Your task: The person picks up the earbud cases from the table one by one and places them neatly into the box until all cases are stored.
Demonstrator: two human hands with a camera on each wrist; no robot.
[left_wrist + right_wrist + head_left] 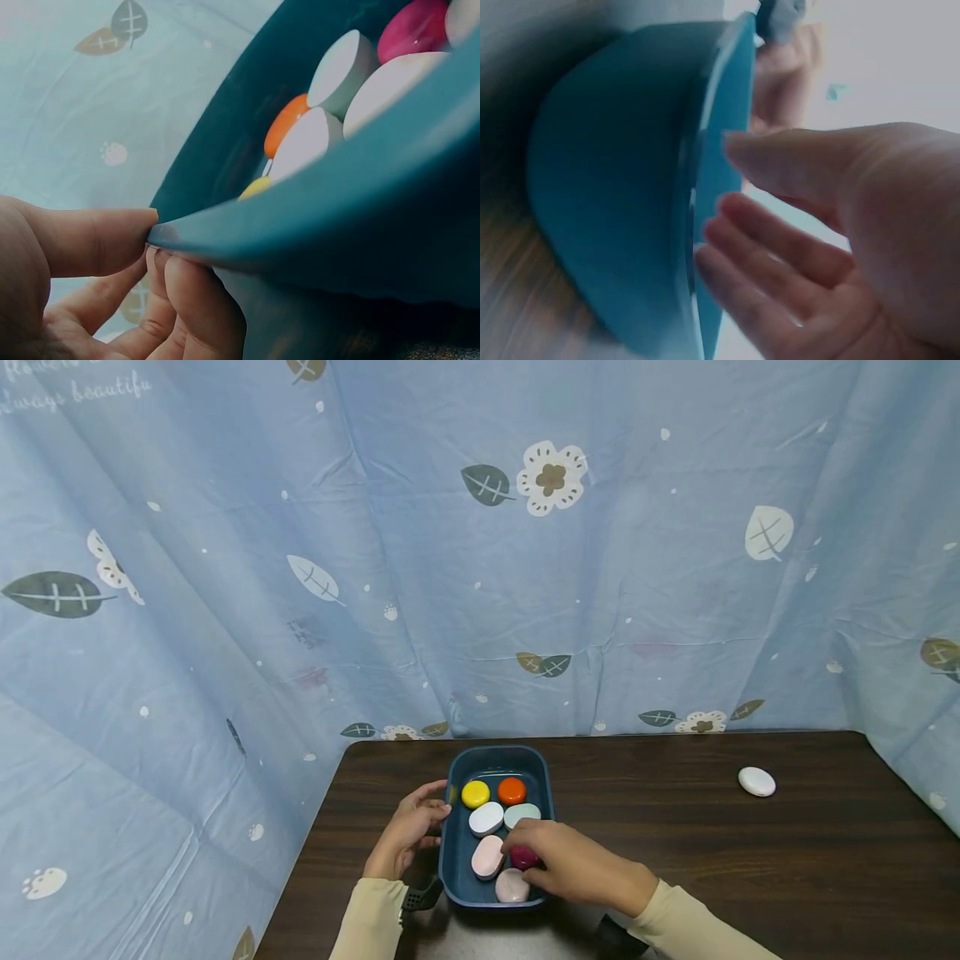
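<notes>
My left hand (408,831) pinches the left rim of a deep blue tray (498,753), thumb on top and fingers beneath, as the left wrist view shows. Over the tray's right side hangs my right hand (573,864), with its fingers around a magenta rounded piece (523,857). In the right wrist view its relaxed fingers (769,270) and thumb stand apart at the rim with nothing between them. Smooth rounded pieces lie in the tray: yellow (475,794), orange (512,791), white (486,819), pale green (522,814), light pink (487,857) and greyish pink (512,886).
A white oval piece (757,782) lies alone on the dark wooden table (660,802), far to the right of the tray. Behind the table's back edge hangs a blue patterned curtain (450,568). A dark band (422,895) sits at my left wrist.
</notes>
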